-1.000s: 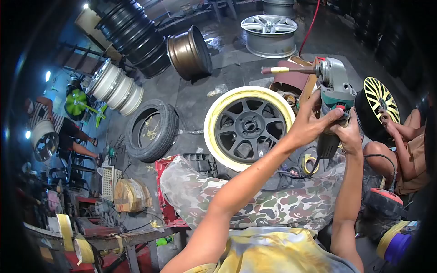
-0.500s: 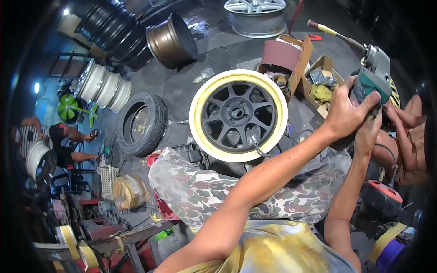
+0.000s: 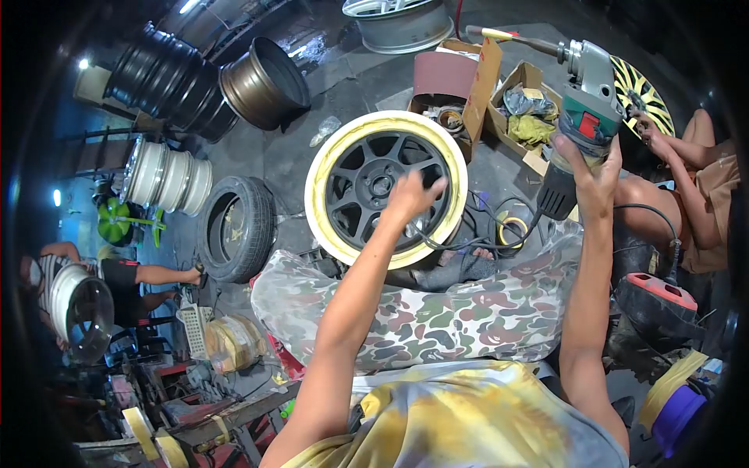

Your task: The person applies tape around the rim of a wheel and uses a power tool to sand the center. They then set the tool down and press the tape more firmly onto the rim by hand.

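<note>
My left hand (image 3: 416, 195) is over the lower right spokes of an alloy wheel (image 3: 319, 207), its thumb apart from the other fingers. The wheel has a dark spoked face and a yellow-covered rim, and lies face up in front of my knees. My right hand (image 3: 594, 173) is closed round the body of a green and grey angle grinder (image 3: 587, 109), held up at the right. From the grinder's head a long shaft (image 3: 519, 40) with a yellow and red section points left. The grinder's black cord (image 3: 533, 228) runs down towards the wheel.
Beyond the wheel stand open cardboard boxes (image 3: 499, 117) and a roll of brown abrasive sheet (image 3: 445, 74). A tyre (image 3: 265, 226) lies left. At right, a co-worker's hands (image 3: 655, 140) are at a black and yellow wheel (image 3: 641, 86). Another person at far left holds a rim (image 3: 66, 304).
My left hand has let go of the grinder and moved left over the wheel. The grinder, in my right hand, has shifted left and turned more upright. The view has shifted slightly.
</note>
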The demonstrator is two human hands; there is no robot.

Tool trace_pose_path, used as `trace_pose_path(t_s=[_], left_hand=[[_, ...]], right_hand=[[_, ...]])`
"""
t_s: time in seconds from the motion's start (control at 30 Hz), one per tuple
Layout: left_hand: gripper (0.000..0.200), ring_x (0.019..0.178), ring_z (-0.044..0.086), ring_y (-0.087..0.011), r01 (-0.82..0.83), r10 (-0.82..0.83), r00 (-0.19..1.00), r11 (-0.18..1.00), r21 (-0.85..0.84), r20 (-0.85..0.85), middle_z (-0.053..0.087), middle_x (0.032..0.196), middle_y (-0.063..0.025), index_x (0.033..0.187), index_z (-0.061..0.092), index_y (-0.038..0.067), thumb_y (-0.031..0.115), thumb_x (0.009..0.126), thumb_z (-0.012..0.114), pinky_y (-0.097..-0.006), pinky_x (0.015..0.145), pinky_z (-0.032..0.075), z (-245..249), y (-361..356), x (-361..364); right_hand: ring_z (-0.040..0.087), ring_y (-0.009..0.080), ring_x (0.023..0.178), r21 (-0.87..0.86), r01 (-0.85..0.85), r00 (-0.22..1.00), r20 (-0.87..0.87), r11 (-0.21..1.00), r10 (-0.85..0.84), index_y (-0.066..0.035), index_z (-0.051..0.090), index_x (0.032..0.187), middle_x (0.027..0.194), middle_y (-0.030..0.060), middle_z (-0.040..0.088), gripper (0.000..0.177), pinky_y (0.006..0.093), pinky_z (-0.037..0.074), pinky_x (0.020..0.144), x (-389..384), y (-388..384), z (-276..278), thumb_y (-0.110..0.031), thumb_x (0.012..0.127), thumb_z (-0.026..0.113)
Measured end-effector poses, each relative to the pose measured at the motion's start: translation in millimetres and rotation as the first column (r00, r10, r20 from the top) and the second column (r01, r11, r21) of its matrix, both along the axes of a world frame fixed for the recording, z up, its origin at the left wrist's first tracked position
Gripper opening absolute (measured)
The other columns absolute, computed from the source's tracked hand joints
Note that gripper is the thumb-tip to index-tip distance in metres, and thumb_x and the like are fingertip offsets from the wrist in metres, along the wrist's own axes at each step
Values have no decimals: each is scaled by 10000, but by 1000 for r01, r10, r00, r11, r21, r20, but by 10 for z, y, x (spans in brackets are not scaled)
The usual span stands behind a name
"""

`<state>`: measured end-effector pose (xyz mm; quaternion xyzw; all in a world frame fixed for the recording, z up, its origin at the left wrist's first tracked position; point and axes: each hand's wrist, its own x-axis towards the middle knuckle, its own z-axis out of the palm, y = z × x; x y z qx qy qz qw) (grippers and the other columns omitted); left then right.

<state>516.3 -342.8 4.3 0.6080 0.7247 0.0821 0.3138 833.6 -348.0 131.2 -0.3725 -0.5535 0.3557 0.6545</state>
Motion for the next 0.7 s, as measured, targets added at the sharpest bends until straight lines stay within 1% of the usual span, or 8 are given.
trace_pose_path(t_s=[0.03,0.07,0.17,0.27,0.37,0.5,0.53,0.7], left_hand=[[1026,1303,573,-480,-2,-18,991,989,-149,-132,568,1398,-354,1467,446,-63,710,848,711,-503,1117,450,-278,-146,-104],[1054,1323,568,-467,-44,20,996,954,-297,-83,566,1404,-348,1476,416,-59,693,818,751,-509,1122,451,-415,-300,-129],[589,1161,651,-436,-86,94,985,995,55,-145,642,1218,-312,1294,553,3,266,826,795,-512,980,526,-846,-613,53],[463,1113,614,-471,96,-139,987,919,383,85,628,1148,-260,1240,562,16,50,802,709,-533,947,504,-913,-695,415],[477,1075,642,-501,302,-400,900,859,413,174,613,1211,-308,1325,566,2,45,856,643,-558,956,529,-885,-618,980],[437,1064,710,-425,427,-406,875,904,28,-264,647,1269,-301,1303,606,-17,67,880,674,-492,900,598,-924,-483,1369],[373,976,720,-423,476,-447,873,868,142,-195,714,1021,-248,1187,633,-4,113,848,736,-514,824,589,-998,-485,1310],[257,905,716,-453,460,-455,888,880,117,-65,713,984,-281,968,713,-9,210,845,771,-527,810,578,-406,-642,507]], right_hand=[[682,133,1020,1,-3,1000,-6,1000,3,-11,557,1327,1157,65,701,564,301,550,932,8,22,-9,-57,849,851],[682,133,1021,9,15,1000,-2,1000,-15,-9,564,1321,1162,67,702,549,299,548,934,28,45,-18,-67,854,847],[683,136,1022,16,47,999,3,999,-47,0,581,1302,1169,75,703,514,296,543,936,42,77,-19,-88,864,835],[682,140,1024,-31,37,999,-30,999,-38,3,581,1301,1168,79,702,516,293,539,935,19,47,-27,-83,859,834],[681,138,1018,-14,27,999,-17,1000,-27,7,583,1293,1155,78,701,521,293,537,931,-45,26,-1,-81,850,842],[677,137,1018,83,78,993,87,994,-85,2,570,1305,1162,75,697,565,300,532,941,-144,29,55,-96,832,864],[676,136,1019,100,100,986,120,990,-112,2,566,1309,1164,75,697,573,300,530,942,-166,7,53,-98,831,865],[673,134,1022,95,147,973,164,985,-161,7,569,1314,1166,74,698,582,297,529,940,-201,39,-36,-99,827,871]])
